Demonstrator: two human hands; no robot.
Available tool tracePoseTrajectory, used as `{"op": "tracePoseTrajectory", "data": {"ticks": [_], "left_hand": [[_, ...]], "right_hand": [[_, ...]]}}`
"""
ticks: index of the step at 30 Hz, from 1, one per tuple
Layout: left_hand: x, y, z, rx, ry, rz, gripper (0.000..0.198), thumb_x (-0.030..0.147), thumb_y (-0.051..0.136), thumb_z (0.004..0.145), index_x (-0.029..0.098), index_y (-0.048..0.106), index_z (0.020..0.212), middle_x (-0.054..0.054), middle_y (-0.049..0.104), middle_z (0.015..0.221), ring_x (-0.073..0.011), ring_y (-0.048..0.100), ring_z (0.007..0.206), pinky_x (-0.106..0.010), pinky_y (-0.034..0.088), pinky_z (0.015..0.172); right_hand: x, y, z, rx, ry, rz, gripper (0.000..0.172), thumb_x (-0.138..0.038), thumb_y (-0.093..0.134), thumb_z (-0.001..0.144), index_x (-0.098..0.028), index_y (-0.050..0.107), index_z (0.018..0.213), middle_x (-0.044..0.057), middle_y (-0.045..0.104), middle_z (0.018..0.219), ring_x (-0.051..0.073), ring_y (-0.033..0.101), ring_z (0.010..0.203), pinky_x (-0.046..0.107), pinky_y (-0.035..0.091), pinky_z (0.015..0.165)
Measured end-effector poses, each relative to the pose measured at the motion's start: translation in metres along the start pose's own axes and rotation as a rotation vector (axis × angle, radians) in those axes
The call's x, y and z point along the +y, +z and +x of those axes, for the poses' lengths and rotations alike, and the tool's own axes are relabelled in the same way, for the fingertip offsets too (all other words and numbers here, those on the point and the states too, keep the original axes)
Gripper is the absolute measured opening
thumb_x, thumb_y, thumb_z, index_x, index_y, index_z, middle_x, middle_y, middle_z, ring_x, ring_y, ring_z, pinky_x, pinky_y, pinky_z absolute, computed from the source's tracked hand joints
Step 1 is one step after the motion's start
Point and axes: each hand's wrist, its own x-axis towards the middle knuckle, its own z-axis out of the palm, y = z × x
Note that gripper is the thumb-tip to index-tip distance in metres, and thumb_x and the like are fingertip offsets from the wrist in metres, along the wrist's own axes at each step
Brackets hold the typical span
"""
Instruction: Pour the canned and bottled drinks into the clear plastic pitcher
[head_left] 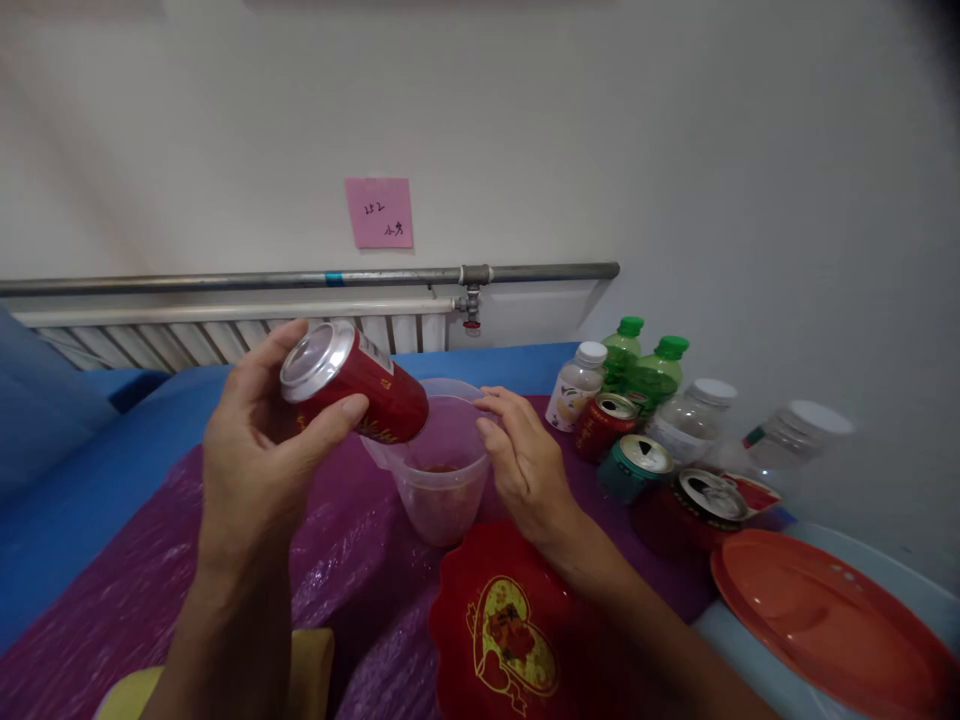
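My left hand [259,440] is closed around a red drink can [382,398], tipped with its silver base up and its other end over a translucent plastic jug [442,500]. A little brownish liquid shows inside the jug, which stands on a purple plastic sheet [352,570]. The can's opening is hidden from me. On the jug's right side, the fingers and thumb of my right hand [529,470] grip the rim. Below that hand lies a red scalloped tray [457,640] with a gold heart design, partly covered by my forearm.
To the right stand opened cans, such as a green can [634,470], and several bottles, including a white-capped bottle [576,388]. An orange lid [832,610] rests on a pale blue basin [750,640]. Behind the table run a radiator [180,340] and a pipe [247,283]. A yellow cloth [311,670] lies in front.
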Motion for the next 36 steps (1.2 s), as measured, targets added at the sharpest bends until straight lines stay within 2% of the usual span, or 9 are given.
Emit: {"op": "tracePoseTrajectory", "data": {"ticks": [8, 13, 18, 21, 24, 29, 36], "left_hand": [[-0.001, -0.004, 0.003, -0.037, -0.028, -0.037, 0.057, 0.021, 0.083, 0.064, 0.031, 0.066, 0.118, 0.001, 0.067, 0.117, -0.0179, 0.065, 0.102, -0.023, 0.057, 0.082], [0.002, -0.006, 0.002, -0.02, -0.04, -0.034, 0.053, 0.017, 0.082, 0.065, 0.031, 0.068, 0.115, 0.002, 0.065, 0.122, -0.0183, 0.062, 0.109, -0.022, 0.056, 0.087], [0.004, -0.011, 0.003, -0.048, -0.062, 0.06, 0.061, 0.026, 0.084, 0.063, 0.032, 0.064, 0.121, 0.001, 0.062, 0.128, -0.0208, 0.06, 0.114, -0.023, 0.056, 0.087], [0.005, -0.022, 0.009, -0.156, -0.117, 0.162, 0.074, 0.034, 0.084, 0.062, 0.036, 0.057, 0.131, 0.001, 0.064, 0.125, -0.0232, 0.062, 0.112, -0.028, 0.057, 0.087], [0.003, -0.041, 0.017, -0.34, -0.193, 0.326, 0.08, 0.046, 0.08, 0.064, 0.039, 0.049, 0.137, -0.001, 0.066, 0.122, -0.0271, 0.065, 0.105, -0.034, 0.059, 0.081], [0.002, -0.066, 0.026, -0.508, -0.168, 0.687, 0.074, 0.061, 0.072, 0.062, 0.039, 0.056, 0.13, -0.001, 0.061, 0.13, -0.0356, 0.06, 0.115, -0.05, 0.049, 0.098], [0.012, -0.062, 0.023, -0.728, -0.091, 0.788, 0.07, 0.068, 0.067, 0.062, 0.035, 0.062, 0.123, -0.005, 0.067, 0.121, -0.0351, 0.063, 0.106, -0.052, 0.052, 0.089]], "right_hand": [[0.001, 0.0, 0.0, -0.001, -0.007, -0.003, 0.031, -0.036, 0.038, 0.097, -0.018, 0.06, 0.11, 0.014, 0.063, 0.119, 0.024, 0.055, 0.119, 0.046, 0.044, 0.103], [0.001, 0.0, -0.001, -0.002, -0.001, -0.004, 0.03, -0.036, 0.038, 0.097, -0.02, 0.06, 0.11, 0.012, 0.063, 0.12, 0.024, 0.056, 0.119, 0.047, 0.045, 0.103], [0.002, 0.001, 0.0, 0.01, -0.014, -0.008, 0.03, -0.036, 0.038, 0.097, -0.019, 0.06, 0.11, 0.013, 0.063, 0.119, 0.023, 0.056, 0.118, 0.047, 0.045, 0.102], [0.002, 0.001, 0.0, 0.011, -0.018, -0.009, 0.03, -0.036, 0.038, 0.097, -0.018, 0.06, 0.109, 0.013, 0.064, 0.119, 0.023, 0.056, 0.118, 0.046, 0.045, 0.103], [0.001, 0.0, 0.0, 0.002, -0.014, -0.011, 0.031, -0.035, 0.038, 0.097, -0.018, 0.06, 0.11, 0.013, 0.063, 0.119, 0.023, 0.056, 0.118, 0.046, 0.045, 0.103], [0.001, 0.001, 0.0, -0.001, -0.003, -0.017, 0.031, -0.035, 0.039, 0.097, -0.018, 0.06, 0.11, 0.013, 0.063, 0.12, 0.024, 0.056, 0.119, 0.045, 0.044, 0.104], [0.002, 0.001, 0.0, 0.008, -0.021, -0.015, 0.03, -0.036, 0.039, 0.097, -0.019, 0.06, 0.109, 0.013, 0.064, 0.118, 0.024, 0.057, 0.118, 0.047, 0.045, 0.102]]}}
